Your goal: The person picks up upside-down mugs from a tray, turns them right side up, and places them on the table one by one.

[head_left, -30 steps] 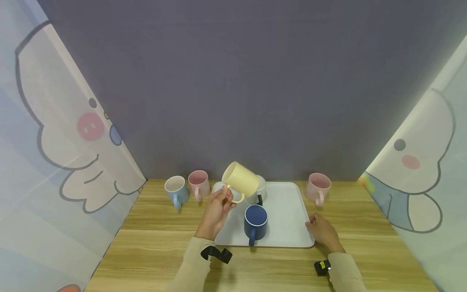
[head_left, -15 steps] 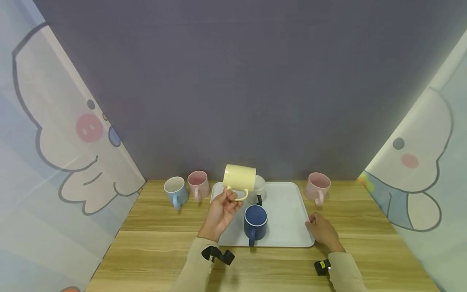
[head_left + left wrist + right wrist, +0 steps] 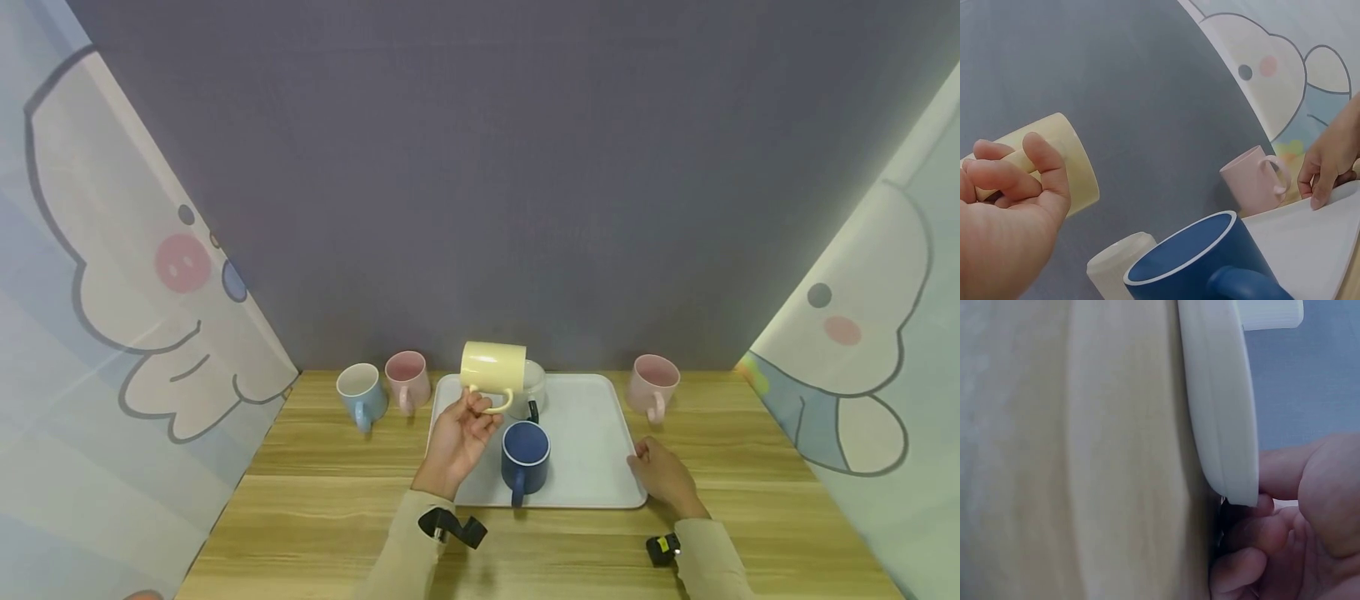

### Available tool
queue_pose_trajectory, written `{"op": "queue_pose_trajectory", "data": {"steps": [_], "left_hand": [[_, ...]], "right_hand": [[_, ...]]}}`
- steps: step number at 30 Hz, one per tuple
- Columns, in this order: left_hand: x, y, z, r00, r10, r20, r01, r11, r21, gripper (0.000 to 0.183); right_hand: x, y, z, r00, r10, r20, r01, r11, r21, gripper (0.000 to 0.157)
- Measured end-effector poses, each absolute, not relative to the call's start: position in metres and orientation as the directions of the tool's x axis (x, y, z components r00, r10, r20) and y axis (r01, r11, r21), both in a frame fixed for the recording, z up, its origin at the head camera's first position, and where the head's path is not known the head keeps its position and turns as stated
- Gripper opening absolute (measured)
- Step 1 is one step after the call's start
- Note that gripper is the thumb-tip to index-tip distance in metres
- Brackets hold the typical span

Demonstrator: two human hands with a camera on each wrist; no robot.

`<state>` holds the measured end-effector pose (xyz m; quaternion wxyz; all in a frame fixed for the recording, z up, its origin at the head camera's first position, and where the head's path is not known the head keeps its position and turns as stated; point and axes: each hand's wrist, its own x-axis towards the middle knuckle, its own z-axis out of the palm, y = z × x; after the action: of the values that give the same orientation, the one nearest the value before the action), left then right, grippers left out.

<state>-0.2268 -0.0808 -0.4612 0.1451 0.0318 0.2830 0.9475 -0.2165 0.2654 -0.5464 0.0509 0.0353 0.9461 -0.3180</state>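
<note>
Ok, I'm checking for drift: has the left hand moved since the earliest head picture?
Yes, slightly: in the head view the left hand has shifted rightward, closer to the dark blue mug, which stays put.

The head camera looks forward and down from behind the left hand [image 3: 459, 435] and right hand [image 3: 666, 479], far enough back to frame the desk [image 3: 337, 475] around them. The left wrist camera [image 3: 472, 532] sits close behind its hand, facing across the tray [image 3: 592, 442] toward the right hand. The right wrist camera [image 3: 662, 550], very near its hand, looks low along the desk. All three share the right hand and tray.
</note>
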Motion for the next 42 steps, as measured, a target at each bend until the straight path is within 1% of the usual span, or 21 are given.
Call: {"op": "queue_pose_trajectory", "data": {"steps": [4, 8, 10, 12, 14, 16, 19, 23, 27, 30, 36, 42], "left_hand": [[-0.227, -0.080, -0.461, -0.956, 0.293, -0.023, -0.259, -0.804, 0.535, 0.041], [-0.226, -0.077, -0.462, -0.956, 0.291, -0.020, -0.257, -0.807, 0.532, 0.040], [-0.226, -0.075, -0.462, -0.955, 0.295, -0.019, -0.259, -0.803, 0.537, 0.040], [-0.225, -0.073, -0.462, -0.953, 0.302, -0.021, -0.265, -0.799, 0.539, 0.040], [-0.225, -0.070, -0.463, -0.952, 0.306, -0.023, -0.269, -0.794, 0.545, 0.041], [-0.225, -0.068, -0.463, -0.951, 0.308, -0.021, -0.269, -0.794, 0.546, 0.041], [-0.224, -0.063, -0.462, -0.950, 0.310, -0.016, -0.270, -0.799, 0.538, 0.042], [-0.225, -0.058, -0.462, -0.950, 0.311, -0.006, -0.268, -0.809, 0.523, 0.042], [-0.226, -0.054, -0.463, -0.950, 0.312, 0.005, -0.268, -0.824, 0.498, 0.043], [-0.227, -0.051, -0.464, -0.949, 0.314, 0.018, -0.267, -0.832, 0.486, 0.043], [-0.225, -0.047, -0.464, -0.949, 0.314, 0.029, -0.258, -0.825, 0.503, 0.042], [-0.222, -0.043, -0.464, -0.948, 0.316, 0.027, -0.255, -0.810, 0.528, 0.044]], "right_hand": [[-0.218, 0.265, -0.545, -0.989, 0.043, -0.144, 0.123, 0.784, -0.609, 0.026], [-0.220, 0.260, -0.542, -0.984, 0.087, -0.153, 0.164, 0.769, -0.618, 0.032], [-0.222, 0.254, -0.538, -0.986, 0.104, -0.130, 0.163, 0.752, -0.639, 0.032], [-0.225, 0.244, -0.531, -0.992, 0.100, -0.076, 0.125, 0.732, -0.670, 0.031], [-0.228, 0.230, -0.521, -0.996, 0.077, -0.046, 0.086, 0.673, -0.735, 0.028], [-0.231, 0.214, -0.510, -0.998, 0.038, -0.040, 0.055, 0.586, -0.808, 0.027], [-0.233, 0.190, -0.493, -0.995, -0.064, -0.082, 0.052, 0.381, -0.923, 0.026], [-0.231, 0.162, -0.473, -0.969, -0.225, -0.102, 0.086, 0.080, -0.993, 0.028], [-0.229, 0.144, -0.461, -0.938, -0.339, -0.073, 0.129, -0.145, -0.981, 0.029], [-0.228, 0.136, -0.456, -0.911, -0.409, -0.046, 0.166, -0.261, -0.951, 0.030], [-0.227, 0.129, -0.451, -0.854, -0.520, -0.009, 0.274, -0.435, -0.858, 0.025], [-0.228, 0.126, -0.451, -0.773, -0.633, 0.045, 0.422, -0.565, -0.709, 0.029]]}}
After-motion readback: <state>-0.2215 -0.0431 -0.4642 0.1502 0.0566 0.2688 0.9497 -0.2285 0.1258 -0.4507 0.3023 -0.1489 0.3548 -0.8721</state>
